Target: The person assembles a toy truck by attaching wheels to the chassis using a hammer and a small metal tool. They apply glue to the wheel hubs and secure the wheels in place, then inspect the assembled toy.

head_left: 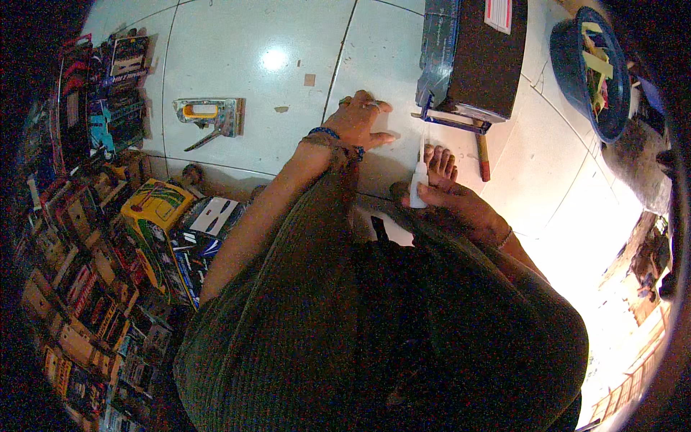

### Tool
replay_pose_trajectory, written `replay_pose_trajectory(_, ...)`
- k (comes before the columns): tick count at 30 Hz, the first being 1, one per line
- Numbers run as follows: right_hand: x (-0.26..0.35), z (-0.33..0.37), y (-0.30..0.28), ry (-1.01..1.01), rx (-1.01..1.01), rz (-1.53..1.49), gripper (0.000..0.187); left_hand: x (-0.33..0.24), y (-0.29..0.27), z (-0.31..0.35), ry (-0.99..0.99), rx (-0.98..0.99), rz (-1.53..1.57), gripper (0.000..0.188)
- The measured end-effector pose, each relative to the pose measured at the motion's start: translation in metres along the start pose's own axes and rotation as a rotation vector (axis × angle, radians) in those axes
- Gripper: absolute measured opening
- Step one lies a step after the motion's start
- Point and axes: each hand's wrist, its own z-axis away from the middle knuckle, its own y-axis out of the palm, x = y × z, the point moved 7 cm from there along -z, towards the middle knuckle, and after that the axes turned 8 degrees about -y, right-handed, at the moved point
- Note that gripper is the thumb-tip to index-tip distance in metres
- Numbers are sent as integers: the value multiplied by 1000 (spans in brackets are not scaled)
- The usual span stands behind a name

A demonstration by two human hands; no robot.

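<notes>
My right hand (461,205) is closed around a small white bottle (418,189) with a long thin nozzle. The nozzle points away from me, toward the near end of a dark box (484,65) lying on the tiles. At that end sits a dark blue, frame-like piece (453,121); whether the nozzle tip touches it I cannot tell. A reddish-brown stick (483,155) extends from its right side toward me. My left hand (362,122), wearing a ring, rests over the floor left of the box, thumb and fingers apart, holding nothing. My bare toes (440,161) show beside the bottle.
A metal staple gun (212,117) lies on the tiles at left. Stacked packages (97,281) and a yellow box (156,205) crowd the left side. At far right stands a blue basin (568,79) with pale scraps inside. Bright light falls on the right-hand floor.
</notes>
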Motion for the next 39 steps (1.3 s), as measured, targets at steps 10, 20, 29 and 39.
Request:
replay_pose_trajectory(10, -10, -9, 1, -130, 48, 251, 58, -7, -9, 3, -33, 35, 3, 63)
replay_pose_trajectory(20, -20, -7, -1, -101, -51, 167, 36, -1, -4, 2, -28, -18, 10, 63)
replay_pose_trajectory(29, -14, -4, 0, -68, -31, 103, 36, 5, 2, -1, -18, -10, 8, 64)
replay_pose_trajectory(39, -21, 1, -2, -50, -46, 75, 36, 3, 0, -2, 10, -37, -5, 62)
